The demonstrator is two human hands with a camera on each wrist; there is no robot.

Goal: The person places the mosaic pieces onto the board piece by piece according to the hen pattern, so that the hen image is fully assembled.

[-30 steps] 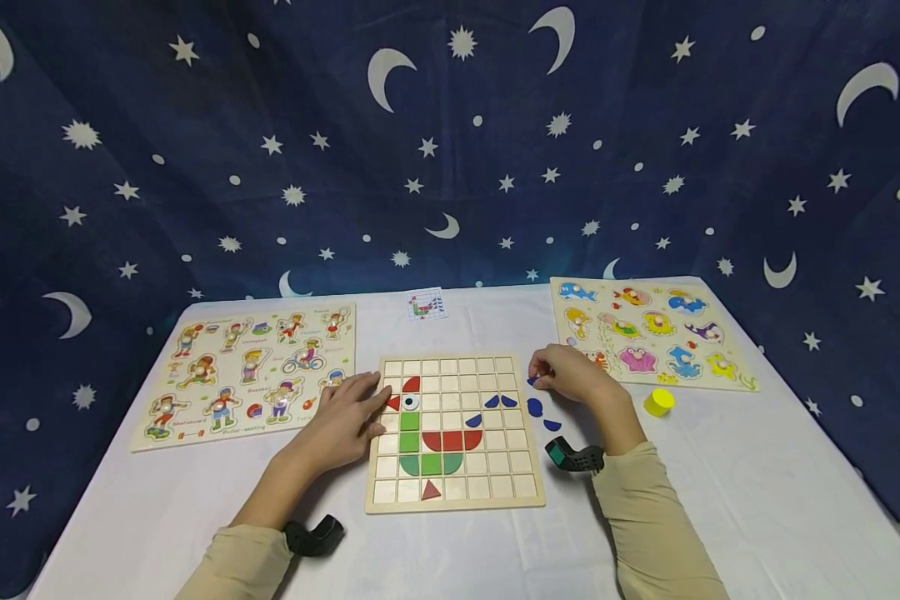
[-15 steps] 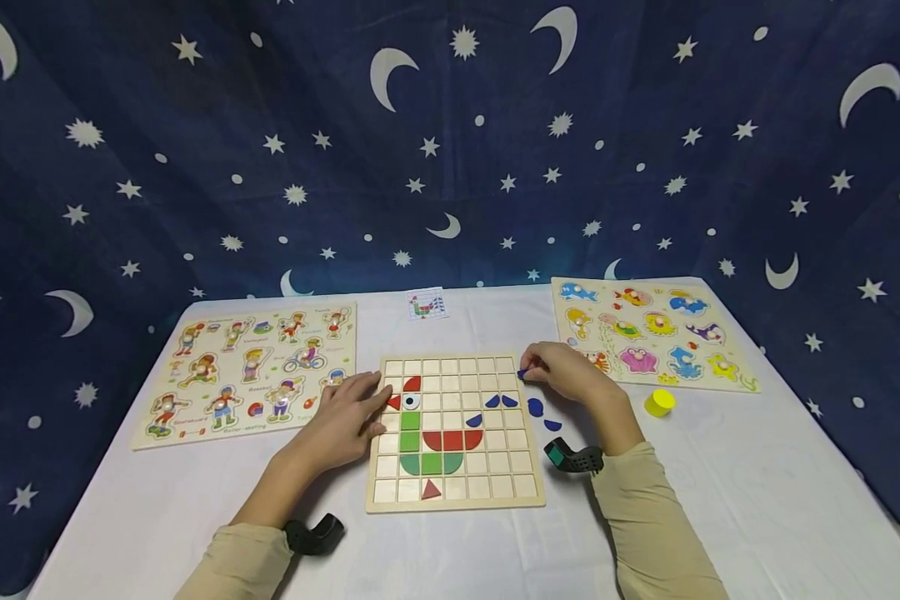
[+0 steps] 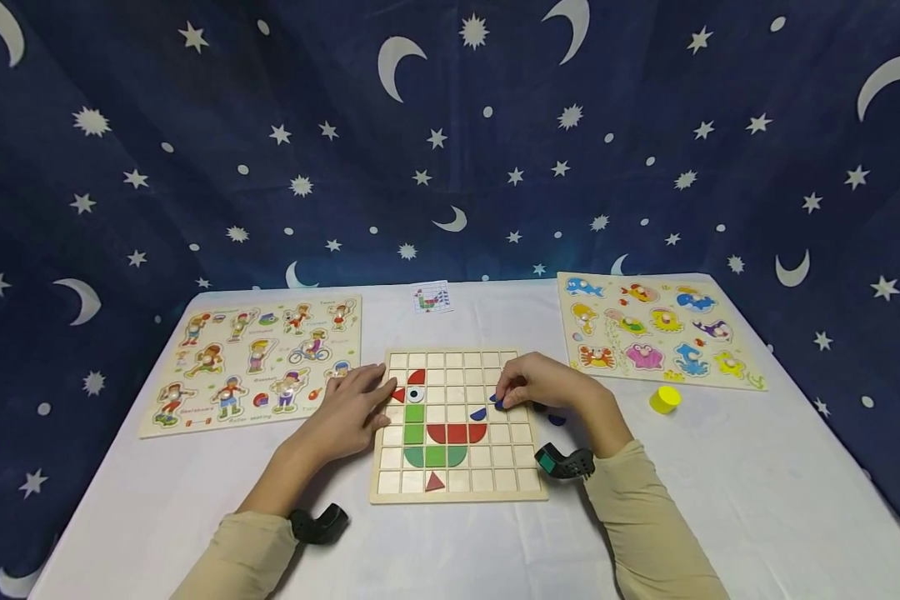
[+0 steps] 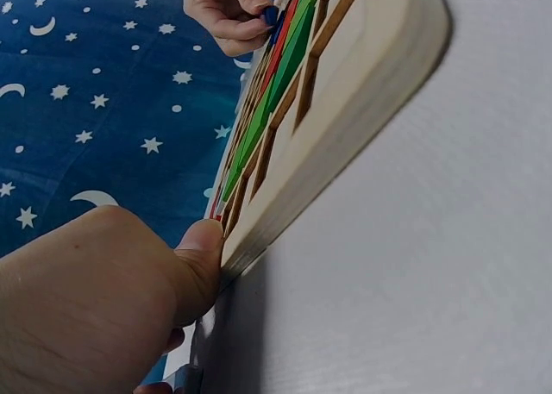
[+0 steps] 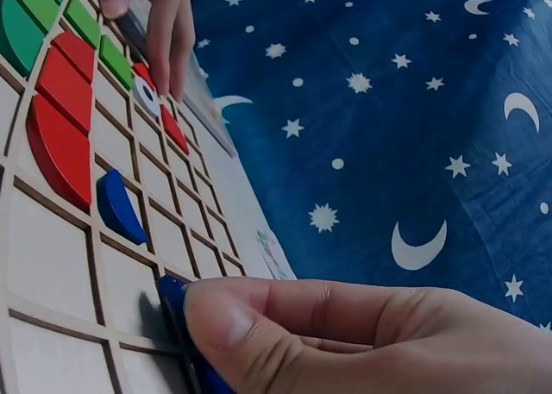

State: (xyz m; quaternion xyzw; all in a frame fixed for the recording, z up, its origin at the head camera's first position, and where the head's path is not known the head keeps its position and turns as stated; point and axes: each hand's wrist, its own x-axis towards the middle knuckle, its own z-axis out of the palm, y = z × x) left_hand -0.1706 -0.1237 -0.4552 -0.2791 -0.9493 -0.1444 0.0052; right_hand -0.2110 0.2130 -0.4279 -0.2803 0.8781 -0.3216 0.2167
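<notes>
The wooden grid board (image 3: 492, 480) bears a bird-like figure of red, green and blue pieces, with a white eye tile (image 3: 416, 394) near its top left. Along the board's left edge rests my left hand (image 3: 342, 414), its thumb (image 4: 203, 247) against the side. My right hand (image 3: 555, 390) pinches a blue piece (image 5: 210, 375) between thumb and fingers, close over the upper right squares. Beside it on the board lies a blue half-round piece (image 5: 122, 207). More blue pieces (image 3: 557, 420) lie on the table by my right wrist, partly hidden.
A sports-figure puzzle board (image 3: 225, 358) lies to the left, and a sea-animal puzzle board (image 3: 630, 342) to the right. A small picture card (image 3: 431, 297) sits behind the grid. A yellow cylinder (image 3: 665, 400) stands right of my right hand.
My right hand has carried the blue piece leftward from the table beside the board to over its upper right squares. My left hand stays at the board's left edge. The head view shifts slightly.
</notes>
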